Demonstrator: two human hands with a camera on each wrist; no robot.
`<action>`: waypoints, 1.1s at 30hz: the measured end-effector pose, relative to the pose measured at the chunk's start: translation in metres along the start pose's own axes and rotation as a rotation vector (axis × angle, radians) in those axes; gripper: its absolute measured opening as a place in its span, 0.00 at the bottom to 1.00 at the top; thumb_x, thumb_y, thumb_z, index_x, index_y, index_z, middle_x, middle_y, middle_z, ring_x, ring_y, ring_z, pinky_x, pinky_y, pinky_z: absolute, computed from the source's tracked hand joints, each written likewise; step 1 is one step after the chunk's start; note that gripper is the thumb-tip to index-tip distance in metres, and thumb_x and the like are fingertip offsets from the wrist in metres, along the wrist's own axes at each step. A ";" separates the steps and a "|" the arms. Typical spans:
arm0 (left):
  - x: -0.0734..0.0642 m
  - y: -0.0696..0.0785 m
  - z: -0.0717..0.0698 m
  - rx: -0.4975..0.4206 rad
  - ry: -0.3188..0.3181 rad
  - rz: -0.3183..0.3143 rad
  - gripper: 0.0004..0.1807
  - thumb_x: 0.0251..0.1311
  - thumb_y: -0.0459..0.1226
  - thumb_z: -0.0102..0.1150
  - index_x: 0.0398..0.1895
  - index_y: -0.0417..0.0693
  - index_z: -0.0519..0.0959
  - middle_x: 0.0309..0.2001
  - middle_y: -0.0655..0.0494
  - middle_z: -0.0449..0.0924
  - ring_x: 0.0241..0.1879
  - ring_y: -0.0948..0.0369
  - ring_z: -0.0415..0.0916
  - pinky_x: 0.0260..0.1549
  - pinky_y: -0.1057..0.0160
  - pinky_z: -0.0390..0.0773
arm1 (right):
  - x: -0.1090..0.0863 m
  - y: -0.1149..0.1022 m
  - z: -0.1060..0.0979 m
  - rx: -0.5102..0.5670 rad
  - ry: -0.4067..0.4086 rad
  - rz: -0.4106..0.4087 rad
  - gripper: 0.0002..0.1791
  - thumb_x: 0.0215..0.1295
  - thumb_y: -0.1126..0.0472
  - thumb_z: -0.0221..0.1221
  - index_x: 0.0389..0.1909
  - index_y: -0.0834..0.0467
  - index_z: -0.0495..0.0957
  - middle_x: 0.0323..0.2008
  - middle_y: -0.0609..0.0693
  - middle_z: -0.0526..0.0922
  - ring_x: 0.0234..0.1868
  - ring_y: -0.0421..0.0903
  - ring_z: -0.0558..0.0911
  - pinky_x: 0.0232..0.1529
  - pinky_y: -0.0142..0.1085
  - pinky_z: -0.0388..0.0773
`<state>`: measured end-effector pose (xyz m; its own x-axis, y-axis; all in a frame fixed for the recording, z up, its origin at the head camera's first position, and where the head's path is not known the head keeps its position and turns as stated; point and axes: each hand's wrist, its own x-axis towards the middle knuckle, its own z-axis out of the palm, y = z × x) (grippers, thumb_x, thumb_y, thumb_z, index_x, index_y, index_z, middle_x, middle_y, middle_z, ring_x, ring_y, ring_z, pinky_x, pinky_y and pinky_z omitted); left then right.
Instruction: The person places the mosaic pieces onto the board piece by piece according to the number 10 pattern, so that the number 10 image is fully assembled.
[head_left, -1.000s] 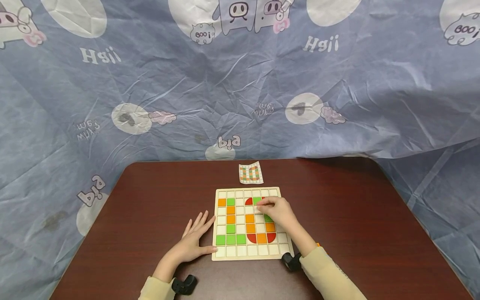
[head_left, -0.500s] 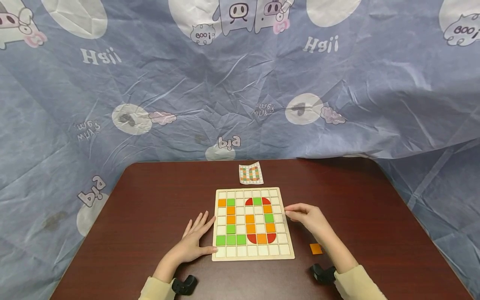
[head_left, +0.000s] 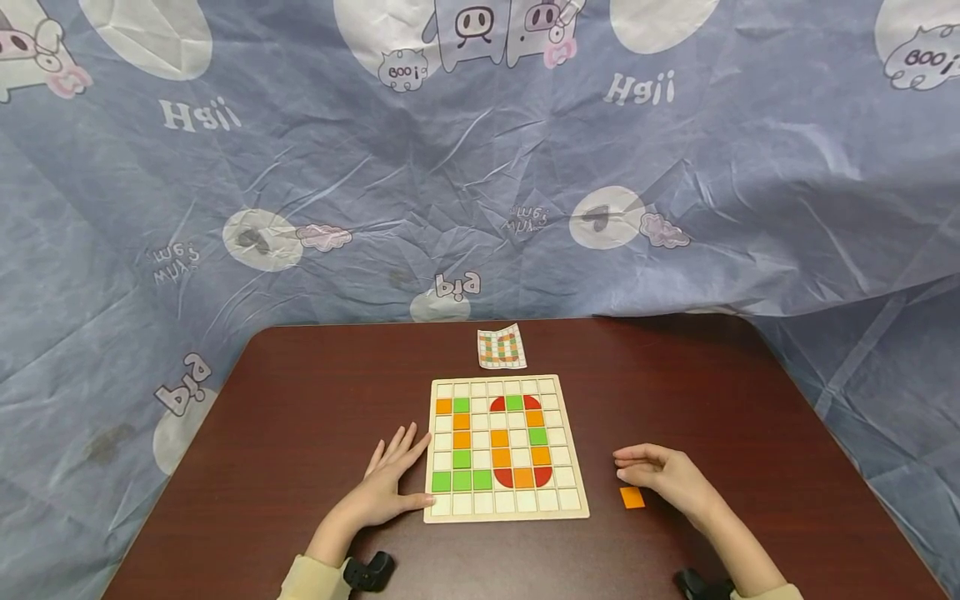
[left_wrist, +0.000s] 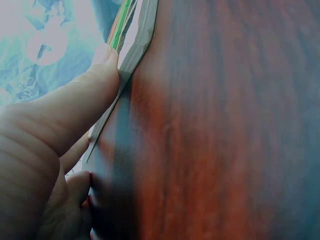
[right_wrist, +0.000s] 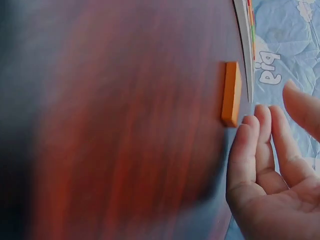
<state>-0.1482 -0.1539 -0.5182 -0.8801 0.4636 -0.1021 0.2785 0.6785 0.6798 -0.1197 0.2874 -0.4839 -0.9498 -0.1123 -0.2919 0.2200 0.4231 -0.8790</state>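
A square grid board (head_left: 508, 510) with a pale wooden frame lies on the table, holding orange and green square tiles and red quarter-round pieces. My left hand (head_left: 386, 483) rests at the board's left edge, its fingers spread and its thumb touching the frame; the left wrist view shows the thumb (left_wrist: 85, 102) against that edge. To the right of the board lies a loose orange square tile (head_left: 632, 497). Just above it is my right hand (head_left: 671, 477), fingers loosely bent and holding nothing. In the right wrist view a gap shows between thumb and fingers, with the tile apart from them.
A small paper card (head_left: 502, 347) printed with a coloured grid pattern lies behind the board. The dark brown table (head_left: 337, 375) has a blue patterned cloth (head_left: 480, 167) hanging behind it.
My right hand has left the board's upper right area and moved right and toward me, to the loose orange tile. An orange tile now shows where that hand was. My left hand stays put.
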 end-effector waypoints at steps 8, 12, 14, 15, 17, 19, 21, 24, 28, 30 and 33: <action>0.000 0.001 0.000 0.001 0.004 -0.001 0.52 0.54 0.50 0.71 0.78 0.50 0.54 0.79 0.42 0.39 0.79 0.42 0.33 0.72 0.36 0.30 | -0.011 0.006 -0.005 -0.056 -0.043 -0.036 0.27 0.59 0.57 0.68 0.56 0.67 0.77 0.53 0.61 0.82 0.47 0.43 0.82 0.42 0.30 0.81; 0.001 0.000 0.000 0.002 0.003 0.004 0.52 0.54 0.51 0.71 0.78 0.50 0.54 0.79 0.42 0.39 0.79 0.42 0.33 0.72 0.36 0.30 | -0.013 0.007 -0.002 -0.183 -0.013 -0.091 0.24 0.52 0.59 0.73 0.50 0.63 0.81 0.49 0.57 0.82 0.45 0.42 0.80 0.41 0.27 0.80; 0.001 -0.001 0.000 0.006 0.005 0.007 0.52 0.54 0.51 0.71 0.78 0.50 0.54 0.79 0.42 0.39 0.79 0.42 0.33 0.72 0.35 0.31 | -0.014 0.008 0.001 -0.263 0.014 -0.114 0.22 0.49 0.60 0.74 0.46 0.60 0.82 0.46 0.52 0.82 0.43 0.41 0.79 0.41 0.27 0.79; 0.001 -0.001 0.001 0.007 0.006 0.008 0.52 0.53 0.51 0.71 0.78 0.50 0.54 0.79 0.42 0.40 0.79 0.42 0.33 0.72 0.35 0.31 | -0.014 0.008 0.002 -0.301 0.027 -0.122 0.22 0.47 0.60 0.75 0.45 0.58 0.82 0.45 0.50 0.82 0.42 0.40 0.78 0.41 0.27 0.79; 0.000 -0.001 0.000 0.008 0.008 0.010 0.52 0.53 0.51 0.71 0.78 0.49 0.54 0.79 0.42 0.40 0.79 0.42 0.33 0.72 0.35 0.31 | -0.015 0.007 0.003 -0.354 0.046 -0.125 0.20 0.46 0.61 0.76 0.42 0.55 0.83 0.44 0.47 0.81 0.42 0.38 0.77 0.40 0.27 0.78; 0.000 0.000 0.000 0.008 0.005 0.006 0.52 0.54 0.51 0.71 0.78 0.50 0.54 0.79 0.42 0.39 0.79 0.42 0.33 0.72 0.36 0.31 | -0.015 0.008 0.004 -0.385 0.056 -0.132 0.19 0.45 0.61 0.76 0.40 0.54 0.83 0.42 0.46 0.80 0.40 0.37 0.76 0.39 0.27 0.78; 0.001 -0.001 0.000 0.006 0.002 0.003 0.52 0.54 0.51 0.71 0.78 0.50 0.54 0.80 0.43 0.39 0.79 0.42 0.33 0.72 0.36 0.31 | -0.016 0.007 0.005 -0.401 0.065 -0.146 0.18 0.45 0.61 0.76 0.38 0.53 0.83 0.40 0.45 0.80 0.38 0.35 0.76 0.38 0.27 0.77; 0.001 0.000 0.000 0.002 -0.001 -0.002 0.52 0.54 0.51 0.70 0.78 0.50 0.54 0.80 0.43 0.39 0.79 0.43 0.32 0.73 0.36 0.30 | -0.016 0.007 0.006 -0.423 0.073 -0.162 0.16 0.45 0.61 0.76 0.36 0.52 0.83 0.36 0.44 0.79 0.36 0.33 0.75 0.36 0.27 0.77; 0.001 0.000 0.000 0.003 -0.001 -0.004 0.52 0.55 0.51 0.70 0.78 0.51 0.53 0.80 0.43 0.39 0.79 0.43 0.32 0.73 0.37 0.30 | -0.017 0.006 0.007 -0.423 0.065 -0.185 0.15 0.46 0.60 0.76 0.34 0.53 0.82 0.32 0.45 0.77 0.32 0.33 0.73 0.33 0.27 0.74; 0.001 0.000 0.000 0.004 -0.002 -0.008 0.52 0.55 0.51 0.70 0.78 0.51 0.53 0.80 0.44 0.39 0.79 0.43 0.32 0.73 0.37 0.30 | -0.018 0.005 0.007 -0.412 0.053 -0.198 0.15 0.46 0.60 0.76 0.33 0.54 0.81 0.30 0.46 0.76 0.30 0.33 0.72 0.30 0.27 0.73; 0.001 0.000 0.000 0.009 -0.004 -0.011 0.52 0.55 0.51 0.70 0.79 0.52 0.53 0.80 0.44 0.39 0.79 0.43 0.33 0.73 0.38 0.30 | -0.018 0.004 0.008 -0.385 0.018 -0.207 0.13 0.48 0.61 0.74 0.33 0.55 0.80 0.28 0.45 0.77 0.28 0.32 0.72 0.28 0.27 0.73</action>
<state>-0.1489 -0.1534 -0.5183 -0.8817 0.4582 -0.1127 0.2721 0.6887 0.6721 -0.1000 0.2841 -0.4846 -0.9696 -0.2161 -0.1150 -0.0710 0.6977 -0.7128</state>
